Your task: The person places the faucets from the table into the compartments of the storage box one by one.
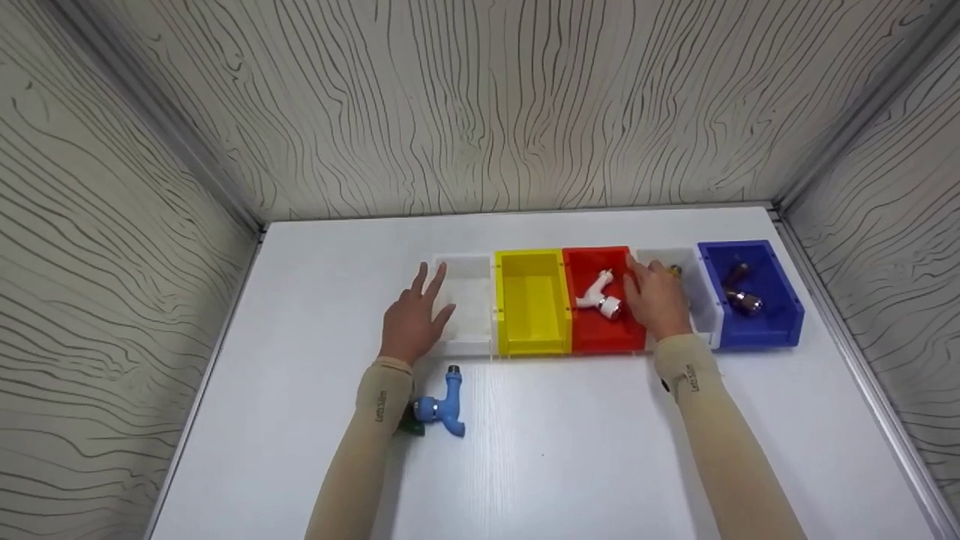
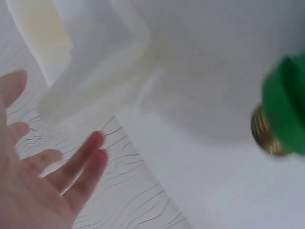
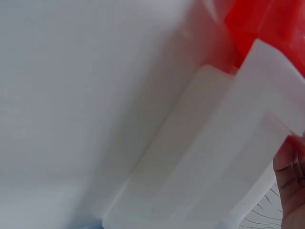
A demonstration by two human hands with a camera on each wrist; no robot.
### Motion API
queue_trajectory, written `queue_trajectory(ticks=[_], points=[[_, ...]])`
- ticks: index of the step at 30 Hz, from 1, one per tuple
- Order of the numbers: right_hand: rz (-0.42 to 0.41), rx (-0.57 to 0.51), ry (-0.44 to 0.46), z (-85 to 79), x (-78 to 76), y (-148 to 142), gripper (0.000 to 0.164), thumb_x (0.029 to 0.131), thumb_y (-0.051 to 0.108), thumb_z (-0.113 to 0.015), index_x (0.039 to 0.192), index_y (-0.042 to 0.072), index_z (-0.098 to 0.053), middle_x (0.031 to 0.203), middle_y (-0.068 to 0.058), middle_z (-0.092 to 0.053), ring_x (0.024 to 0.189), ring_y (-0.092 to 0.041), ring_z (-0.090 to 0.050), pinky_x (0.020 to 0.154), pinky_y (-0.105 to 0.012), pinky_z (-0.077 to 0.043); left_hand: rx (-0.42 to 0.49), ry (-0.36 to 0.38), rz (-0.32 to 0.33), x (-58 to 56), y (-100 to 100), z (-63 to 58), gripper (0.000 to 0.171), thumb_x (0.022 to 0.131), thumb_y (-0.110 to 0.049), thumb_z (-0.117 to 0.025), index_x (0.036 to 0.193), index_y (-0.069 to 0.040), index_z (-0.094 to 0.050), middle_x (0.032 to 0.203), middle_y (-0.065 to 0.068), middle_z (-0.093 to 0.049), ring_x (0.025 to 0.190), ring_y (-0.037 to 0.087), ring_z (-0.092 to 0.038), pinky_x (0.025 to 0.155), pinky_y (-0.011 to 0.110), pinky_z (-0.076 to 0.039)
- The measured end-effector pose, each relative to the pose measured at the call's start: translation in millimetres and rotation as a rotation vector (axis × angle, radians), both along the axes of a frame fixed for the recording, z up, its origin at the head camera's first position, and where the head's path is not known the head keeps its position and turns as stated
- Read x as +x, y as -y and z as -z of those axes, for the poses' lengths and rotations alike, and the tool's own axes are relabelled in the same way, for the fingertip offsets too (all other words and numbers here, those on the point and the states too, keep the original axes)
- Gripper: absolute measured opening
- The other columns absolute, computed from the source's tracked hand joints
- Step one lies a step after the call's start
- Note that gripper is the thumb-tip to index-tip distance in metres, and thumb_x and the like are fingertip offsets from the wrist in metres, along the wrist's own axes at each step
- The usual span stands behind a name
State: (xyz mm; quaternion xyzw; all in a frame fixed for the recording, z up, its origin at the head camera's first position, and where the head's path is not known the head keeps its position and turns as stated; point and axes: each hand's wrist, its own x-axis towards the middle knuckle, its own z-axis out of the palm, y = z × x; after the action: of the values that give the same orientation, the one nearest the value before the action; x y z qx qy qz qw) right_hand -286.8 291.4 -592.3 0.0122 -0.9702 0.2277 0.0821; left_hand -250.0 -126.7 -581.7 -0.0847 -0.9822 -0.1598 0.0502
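Observation:
My left hand point(image 1: 411, 324) is at the left side of the leftmost white bin point(image 1: 466, 347), fingers spread and nothing in its grasp. In the left wrist view its fingers point(image 2: 78, 164) stay apart beside the pale bin. My right hand point(image 1: 660, 301) lies over the wall between the red bin point(image 1: 607, 341) and the second white bin point(image 1: 701, 307), its fingers loosely bent at that edge. A white plastic tap point(image 1: 600, 296) lies in the red bin. Behind the right hand, a brass-coloured piece point(image 1: 676, 270) shows in the second white bin, mostly hidden.
A yellow bin point(image 1: 534, 347) stands left of the red one. The blue bin point(image 1: 761, 337) at the right end holds a metal tap point(image 1: 742, 300). A blue tap point(image 1: 448, 405) lies on the table near my left forearm, with a green tap point(image 2: 286, 109) partly under that arm.

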Motion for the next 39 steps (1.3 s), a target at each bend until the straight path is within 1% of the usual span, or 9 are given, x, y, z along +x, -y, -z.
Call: queue_trajectory(ticks=[3, 5, 7, 12, 14, 16, 24, 31, 39], points=[[0.005, 0.016, -0.012, 1.7, 0.2, 1.0, 0.047, 0.105, 0.022, -0.056, 0.15, 0.006, -0.053, 0.097, -0.025, -0.058, 0.075, -0.037, -0.055, 0.068, -0.047, -0.052, -0.05, -0.167, 0.046, 16.2, 3.7, -10.6, 0.061, 0.101, -0.041, -0.066, 0.156, -0.025, -0.047, 0.154, 0.004, -0.054, 0.116, 0.029, -0.066, 0.087, 0.046, -0.06], [0.004, 0.02, -0.027, 2.4, 0.7, 1.4, 0.047, 0.105, 0.022, -0.057, 0.149, 0.006, -0.054, 0.096, -0.025, -0.058, 0.074, -0.038, -0.056, 0.067, -0.048, -0.053, -0.05, -0.201, 0.103, 30.1, 6.4, -15.6, 0.053, 0.098, -0.037, -0.071, 0.147, -0.022, -0.056, 0.141, 0.002, -0.061, 0.113, 0.025, -0.066, 0.088, 0.043, -0.06], [0.004, 0.024, -0.033, 2.7, 0.9, 1.9, 0.047, 0.105, 0.022, -0.057, 0.149, 0.006, -0.055, 0.096, -0.025, -0.058, 0.074, -0.038, -0.056, 0.067, -0.049, -0.053, -0.039, -0.129, 0.168, 45.6, 10.1, -18.5, 0.049, 0.095, -0.035, -0.075, 0.14, -0.022, -0.061, 0.131, 0.001, -0.066, 0.11, 0.022, -0.065, 0.092, 0.042, -0.06], [0.013, 0.033, -0.035, 1.5, 1.3, 3.4, 0.047, 0.105, 0.023, -0.056, 0.149, 0.007, -0.054, 0.096, -0.026, -0.059, 0.075, -0.04, -0.058, 0.069, -0.052, -0.055, -0.023, 0.227, 0.316, 81.4, 28.4, -16.6, 0.055, 0.086, -0.042, -0.083, 0.134, -0.022, -0.065, 0.122, 0.0, -0.072, 0.112, 0.023, -0.063, 0.106, 0.048, -0.052], [0.02, 0.031, -0.019, 0.9, 1.7, 3.8, 0.048, 0.105, 0.023, -0.056, 0.15, 0.007, -0.053, 0.098, -0.027, -0.06, 0.077, -0.04, -0.059, 0.07, -0.052, -0.055, -0.032, 0.288, 0.363, 91.2, 35.7, -11.1, 0.062, 0.081, -0.044, -0.086, 0.135, -0.022, -0.065, 0.123, 0.001, -0.072, 0.117, 0.025, -0.063, 0.111, 0.05, -0.048], [0.028, 0.031, 0.008, 0.4, 1.7, 4.2, 0.049, 0.106, 0.024, -0.055, 0.152, 0.008, -0.05, 0.1, -0.027, -0.059, 0.079, -0.04, -0.059, 0.073, -0.052, -0.055, -0.055, 0.28, 0.401, 97.7, 39.9, -2.9, 0.065, 0.078, -0.043, -0.089, 0.135, -0.021, -0.066, 0.124, 0.001, -0.073, 0.122, 0.027, -0.062, 0.115, 0.05, -0.044], [0.039, 0.034, 0.038, -1.4, 3.0, 5.4, 0.05, 0.107, 0.025, -0.054, 0.154, 0.01, -0.048, 0.102, -0.026, -0.059, 0.081, -0.039, -0.058, 0.074, -0.049, -0.055, -0.093, 0.177, 0.466, 107.3, 40.9, 21.0, 0.042, 0.083, -0.024, -0.087, 0.12, -0.017, -0.069, 0.112, 0.001, -0.074, 0.116, 0.026, -0.065, 0.112, 0.046, -0.048], [0.025, 0.055, -0.047, -0.6, 1.4, 5.5, 0.047, 0.105, 0.023, -0.055, 0.149, 0.007, -0.054, 0.098, -0.029, -0.059, 0.077, -0.045, -0.061, 0.072, -0.057, -0.056, -0.067, 0.202, 0.431, 109.7, 38.3, 15.8, 0.041, 0.088, -0.023, -0.083, 0.125, -0.015, -0.066, 0.113, 0.002, -0.071, 0.12, 0.026, -0.062, 0.111, 0.045, -0.048], [0.011, 0.052, -0.05, 0.2, 2.4, 4.7, 0.045, 0.105, 0.022, -0.055, 0.148, 0.005, -0.056, 0.098, -0.03, -0.06, 0.078, -0.044, -0.061, 0.072, -0.056, -0.056, 0.012, 0.241, 0.397, 112.0, 32.9, 4.0, 0.041, 0.096, -0.019, -0.074, 0.135, -0.013, -0.062, 0.11, 0.002, -0.062, 0.087, 0.011, -0.052, 0.082, 0.034, -0.054]])
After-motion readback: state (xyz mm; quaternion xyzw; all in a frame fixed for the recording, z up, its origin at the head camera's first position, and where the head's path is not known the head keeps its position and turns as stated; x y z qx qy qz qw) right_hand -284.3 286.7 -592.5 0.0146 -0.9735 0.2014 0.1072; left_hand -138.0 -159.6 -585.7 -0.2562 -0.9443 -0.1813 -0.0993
